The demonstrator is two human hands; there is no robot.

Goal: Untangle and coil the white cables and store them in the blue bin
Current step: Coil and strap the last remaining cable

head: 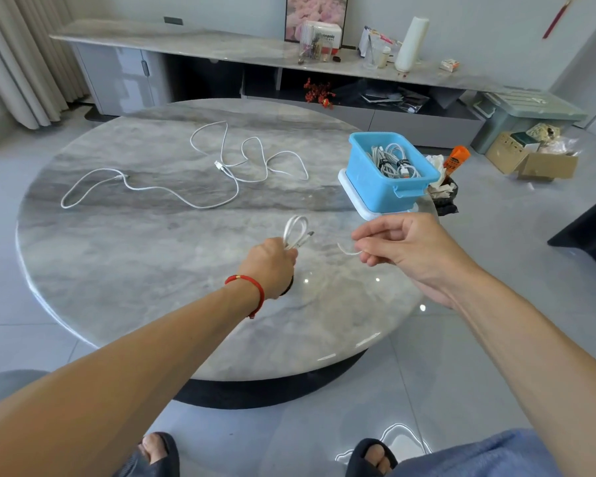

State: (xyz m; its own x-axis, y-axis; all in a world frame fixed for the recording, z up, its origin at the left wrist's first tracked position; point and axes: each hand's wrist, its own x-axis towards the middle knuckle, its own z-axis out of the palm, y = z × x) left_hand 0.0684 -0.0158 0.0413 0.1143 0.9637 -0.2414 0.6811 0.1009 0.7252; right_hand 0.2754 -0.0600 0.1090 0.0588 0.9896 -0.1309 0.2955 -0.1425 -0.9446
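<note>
My left hand (272,265) grips a coiled white cable (296,232) above the near middle of the round marble table (152,270); its loops and one plug stick up out of my fist. My right hand (403,244) pinches a short white tie (348,251) just to the right of the coil. Two loose white cables lie farther back: one (145,189) stretched across the left, one (255,156) looped in the middle, overlapping near a plug. The blue bin (391,170) stands at the table's right edge on a white lid and holds several coiled cables.
Behind the bin, off the table, sit a black bag with tissues (441,194) and an orange bottle (456,158). A long TV cabinet (255,60) runs along the far wall. Cardboard boxes (530,160) stand on the floor at right.
</note>
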